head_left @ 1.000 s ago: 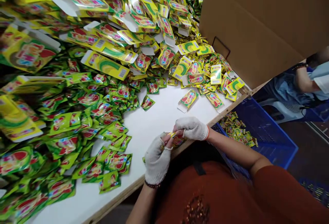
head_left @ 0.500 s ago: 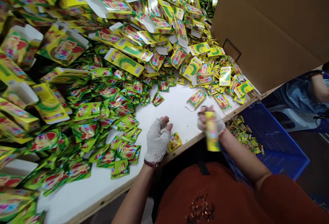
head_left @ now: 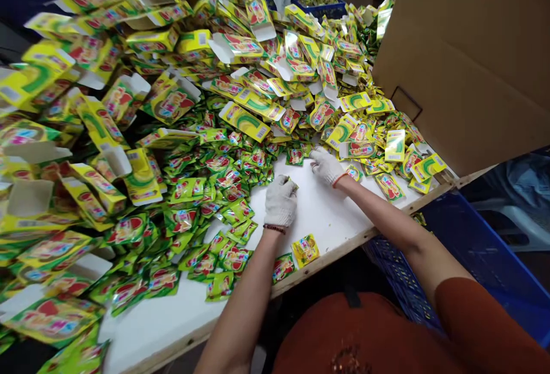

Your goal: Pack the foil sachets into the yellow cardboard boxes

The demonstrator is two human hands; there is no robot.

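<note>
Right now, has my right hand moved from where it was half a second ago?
Yes: your right hand has moved away from the table's wooden edge, inward toward the heaped boxes.

Wht knit gloves (head_left: 280, 204), orange cuff (head_left: 339, 180) on R hand (head_left: 325, 166), dk L bead bracelet (head_left: 275, 228), rust short-slv top (head_left: 361, 331)

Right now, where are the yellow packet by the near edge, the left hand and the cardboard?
Yellow packet (head_left: 305, 250): head view, printed face.
Left hand (head_left: 280, 205): head view, gloved back.
Cardboard (head_left: 466, 67): head view, broad side.
</note>
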